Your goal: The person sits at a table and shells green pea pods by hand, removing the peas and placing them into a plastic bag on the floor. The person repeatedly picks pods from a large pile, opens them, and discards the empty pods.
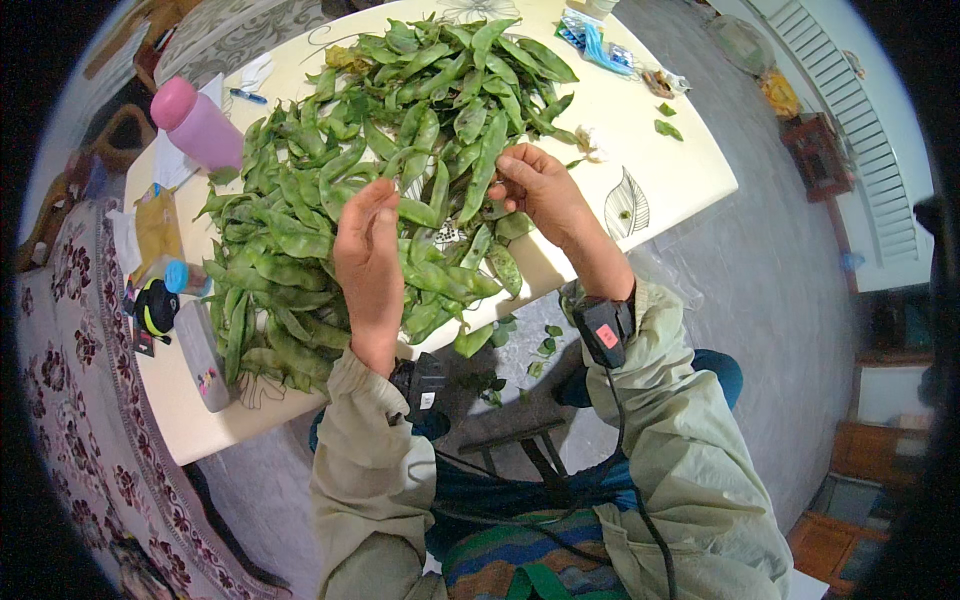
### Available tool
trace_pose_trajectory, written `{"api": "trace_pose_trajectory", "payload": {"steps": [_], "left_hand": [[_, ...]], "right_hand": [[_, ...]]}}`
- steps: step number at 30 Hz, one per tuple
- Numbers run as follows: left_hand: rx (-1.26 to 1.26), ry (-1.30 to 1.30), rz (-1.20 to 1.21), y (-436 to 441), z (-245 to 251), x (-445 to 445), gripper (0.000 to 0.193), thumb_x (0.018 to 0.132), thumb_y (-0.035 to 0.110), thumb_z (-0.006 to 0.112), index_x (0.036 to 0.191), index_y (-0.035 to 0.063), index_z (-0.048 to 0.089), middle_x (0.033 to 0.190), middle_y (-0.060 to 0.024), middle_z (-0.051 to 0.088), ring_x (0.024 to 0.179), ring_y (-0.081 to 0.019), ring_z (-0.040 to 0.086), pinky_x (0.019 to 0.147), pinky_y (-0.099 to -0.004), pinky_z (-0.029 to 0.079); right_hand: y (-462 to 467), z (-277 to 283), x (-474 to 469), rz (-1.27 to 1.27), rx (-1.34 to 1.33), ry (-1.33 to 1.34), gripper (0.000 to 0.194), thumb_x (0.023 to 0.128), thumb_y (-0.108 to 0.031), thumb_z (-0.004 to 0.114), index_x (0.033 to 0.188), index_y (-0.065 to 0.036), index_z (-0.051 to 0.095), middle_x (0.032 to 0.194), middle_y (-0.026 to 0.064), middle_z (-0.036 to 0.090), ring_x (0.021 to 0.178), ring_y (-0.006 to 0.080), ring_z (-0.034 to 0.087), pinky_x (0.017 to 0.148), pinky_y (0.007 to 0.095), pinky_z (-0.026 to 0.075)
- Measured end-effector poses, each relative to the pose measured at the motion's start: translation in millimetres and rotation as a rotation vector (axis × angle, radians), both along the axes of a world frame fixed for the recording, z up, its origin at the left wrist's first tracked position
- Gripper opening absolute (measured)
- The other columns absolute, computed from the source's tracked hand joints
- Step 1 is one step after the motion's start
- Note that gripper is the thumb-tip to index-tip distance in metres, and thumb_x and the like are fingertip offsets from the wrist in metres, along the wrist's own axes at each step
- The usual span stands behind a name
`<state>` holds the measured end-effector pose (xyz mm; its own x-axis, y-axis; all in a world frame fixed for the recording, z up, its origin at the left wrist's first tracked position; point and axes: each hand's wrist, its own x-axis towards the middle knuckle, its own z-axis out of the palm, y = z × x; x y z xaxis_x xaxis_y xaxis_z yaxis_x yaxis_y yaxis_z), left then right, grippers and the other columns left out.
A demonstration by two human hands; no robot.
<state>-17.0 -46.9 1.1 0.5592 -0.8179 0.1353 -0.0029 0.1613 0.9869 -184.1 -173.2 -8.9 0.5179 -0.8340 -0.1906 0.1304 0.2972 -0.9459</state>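
Observation:
A large heap of flat green bean pods (300, 217) covers much of the cream table (675, 180) before me. My right hand (544, 187) is at the heap's right side, thumb and fingers pinched at the edge of a long, broad bean pod (484, 169). Over the middle of the heap is my left hand (369, 259), its fingers bent and its thumb near them. Pods lie right by its fingertips, and whether it grips one is hidden. Between the hands, part of the table's dark printed pattern (448, 234) shows through.
At the left stand a pink bottle (199, 127), a blue-lidded jar (187, 277) and a grey case (201, 356). A blue face mask (598, 51) and blister packs lie at the far right. Leaf scraps (547, 345) are on the floor below the table's near edge.

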Motion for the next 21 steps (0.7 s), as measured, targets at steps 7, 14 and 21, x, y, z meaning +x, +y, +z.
{"api": "trace_pose_trajectory", "payload": {"steps": [7, 14, 21], "left_hand": [[0.076, -0.003, -0.105, 0, -3, 0, 0.029, 0.090, 0.013, 0.048, 0.114, -0.0031, 0.052, 0.110, -0.0113, 0.058, 0.100, -0.0178, 0.057, 0.087, -0.0277, 0.044], [0.110, -0.155, -0.042, 0, -5, -6, 0.025, 0.089, 0.010, 0.050, 0.112, -0.0017, 0.054, 0.105, -0.0099, 0.061, 0.096, -0.0159, 0.058, 0.082, -0.0272, 0.045], [0.098, -0.163, -0.039, -1, -5, -5, 0.025, 0.089, 0.009, 0.049, 0.112, 0.0003, 0.054, 0.105, -0.0093, 0.060, 0.094, -0.0160, 0.058, 0.080, -0.0274, 0.045]], "right_hand": [[17, 2, 11, 0.041, -0.031, 0.033, 0.013, 0.089, -0.020, 0.056, 0.091, -0.008, 0.054, 0.078, 0.0007, 0.060, 0.066, 0.0082, 0.059, 0.054, 0.0199, 0.044], [-1, -1, 17, 0.059, -0.432, 0.403, 0.018, 0.089, -0.022, 0.055, 0.091, -0.005, 0.059, 0.075, -0.0011, 0.060, 0.061, 0.0067, 0.056, 0.053, 0.0209, 0.042], [-76, 19, 42, -0.438, -0.949, 0.652, 0.035, 0.082, -0.030, 0.061, 0.099, 0.001, 0.056, 0.082, 0.0134, 0.062, 0.069, 0.0215, 0.060, 0.064, 0.0319, 0.047]]}}
